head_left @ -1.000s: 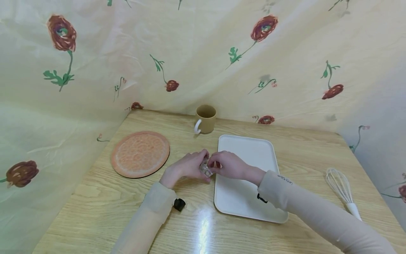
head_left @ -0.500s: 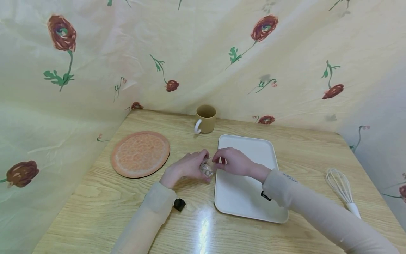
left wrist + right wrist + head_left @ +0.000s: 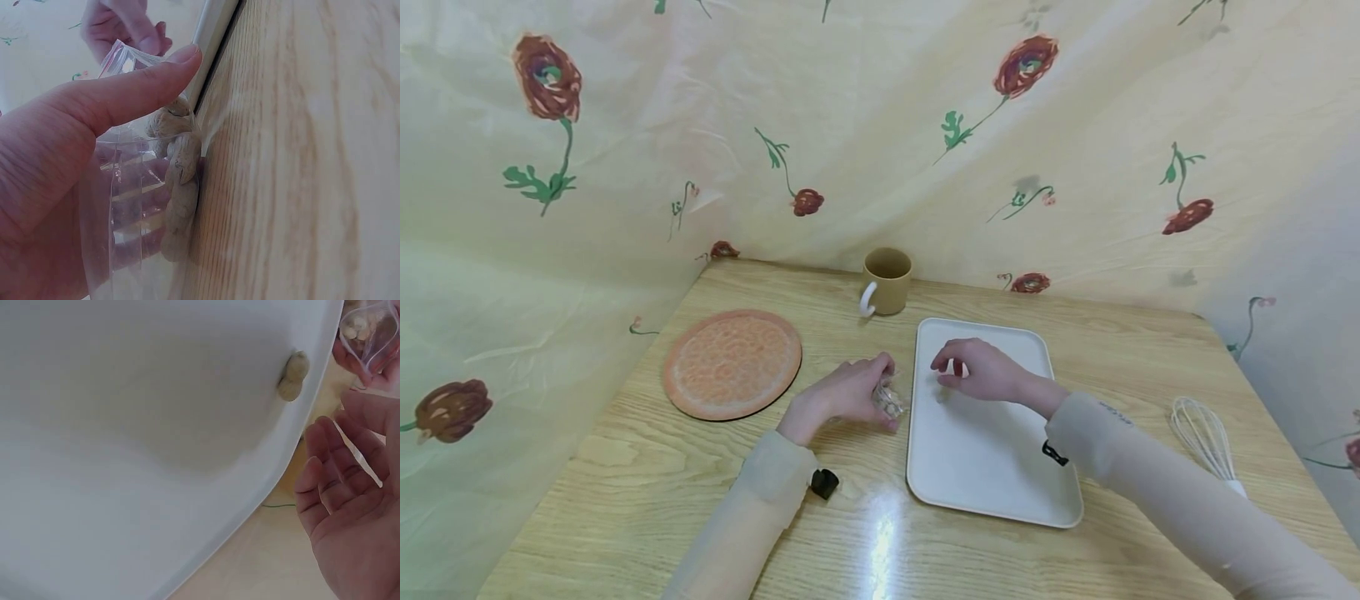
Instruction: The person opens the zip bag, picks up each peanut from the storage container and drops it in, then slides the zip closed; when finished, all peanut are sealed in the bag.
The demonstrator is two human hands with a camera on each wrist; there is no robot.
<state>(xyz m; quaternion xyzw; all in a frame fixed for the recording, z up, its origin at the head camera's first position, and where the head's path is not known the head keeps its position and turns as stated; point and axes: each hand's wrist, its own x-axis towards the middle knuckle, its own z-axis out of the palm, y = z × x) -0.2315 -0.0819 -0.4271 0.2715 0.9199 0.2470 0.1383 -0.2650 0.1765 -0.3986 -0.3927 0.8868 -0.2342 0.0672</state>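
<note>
My left hand (image 3: 850,392) holds a clear zip bag (image 3: 134,206) just left of the white tray (image 3: 992,467). Thumb and fingers grip its side, and several unshelled peanuts (image 3: 181,206) show through the plastic. In the right wrist view the bag's mouth gapes. My right hand (image 3: 987,371) hovers above the tray's left part, fingers loosely bent and nothing between them. Close below its fingertips is a single peanut (image 3: 294,376), near the tray's edge; whether it touches the tray or is still dropping, I cannot tell.
A tan mug (image 3: 887,287) with a white handle stands at the back of the wooden table (image 3: 647,500). To the left lies a round orange mat (image 3: 733,364). A white whisk (image 3: 1206,442) lies right of the tray. Floral cloth (image 3: 880,125) hangs behind.
The right hand has drawn away from the bag, moved right over the tray, and let go of a peanut. The left hand and bag have stayed in place.
</note>
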